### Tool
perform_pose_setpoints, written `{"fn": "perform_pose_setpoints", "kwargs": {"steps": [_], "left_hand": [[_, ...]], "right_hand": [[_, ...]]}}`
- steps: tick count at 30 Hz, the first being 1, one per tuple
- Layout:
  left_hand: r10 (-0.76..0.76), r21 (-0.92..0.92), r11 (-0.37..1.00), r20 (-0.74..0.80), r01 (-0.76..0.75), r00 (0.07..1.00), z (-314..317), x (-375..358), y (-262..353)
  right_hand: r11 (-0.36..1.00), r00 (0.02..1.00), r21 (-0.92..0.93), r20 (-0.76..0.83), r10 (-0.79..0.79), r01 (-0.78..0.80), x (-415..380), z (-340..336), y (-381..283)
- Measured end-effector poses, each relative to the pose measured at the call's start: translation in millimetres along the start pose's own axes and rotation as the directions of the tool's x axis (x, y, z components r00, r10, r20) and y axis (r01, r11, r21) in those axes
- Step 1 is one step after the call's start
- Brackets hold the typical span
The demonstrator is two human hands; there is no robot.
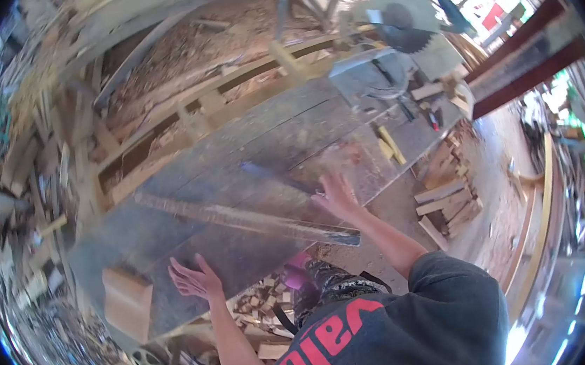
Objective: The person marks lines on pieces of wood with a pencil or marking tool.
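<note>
My left hand (196, 279) hovers over the near part of the dark workbench (288, 140), its fingers stretched and spread. It lies between a curved brown wooden piece (128, 305) and a long rough-edged wooden strip (239, 218) lying diagonally across the bench. My right hand (338, 198) is beyond the strip, fingers apart. Its fingertips are right at the near end of a slim dark, blurred tool (278, 177) with a bluish far end.
A circular-blade mitre saw (400, 21) stands at the bench's far right end. Near it lie yellow wood strips (391, 146) and a small red-tipped tool (433, 121). Wood offcuts (449, 202) are piled on the floor at right. A timber frame (207, 103) runs behind the bench.
</note>
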State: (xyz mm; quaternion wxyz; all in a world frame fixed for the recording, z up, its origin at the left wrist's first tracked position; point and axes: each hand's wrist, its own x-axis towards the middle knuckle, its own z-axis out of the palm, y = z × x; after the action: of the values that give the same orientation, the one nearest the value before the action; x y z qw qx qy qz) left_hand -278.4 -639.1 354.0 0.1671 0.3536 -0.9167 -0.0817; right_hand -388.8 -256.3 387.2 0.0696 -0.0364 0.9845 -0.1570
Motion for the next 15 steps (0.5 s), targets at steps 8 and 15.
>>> {"fn": "perform_pose_setpoints", "kwargs": {"steps": [8, 15], "left_hand": [[0.82, -0.322, 0.572, 0.253, -0.755, 0.513, -38, -9, 106], [0.947, -0.465, 0.314, 0.216, -0.828, 0.238, -5, 27, 122]], "right_hand": [[0.991, 0.974, 0.1, -0.216, -0.065, 0.088, -15, 5, 18], [0.72, 0.945, 0.681, -0.135, 0.298, -0.13, -95, -79, 16]]}}
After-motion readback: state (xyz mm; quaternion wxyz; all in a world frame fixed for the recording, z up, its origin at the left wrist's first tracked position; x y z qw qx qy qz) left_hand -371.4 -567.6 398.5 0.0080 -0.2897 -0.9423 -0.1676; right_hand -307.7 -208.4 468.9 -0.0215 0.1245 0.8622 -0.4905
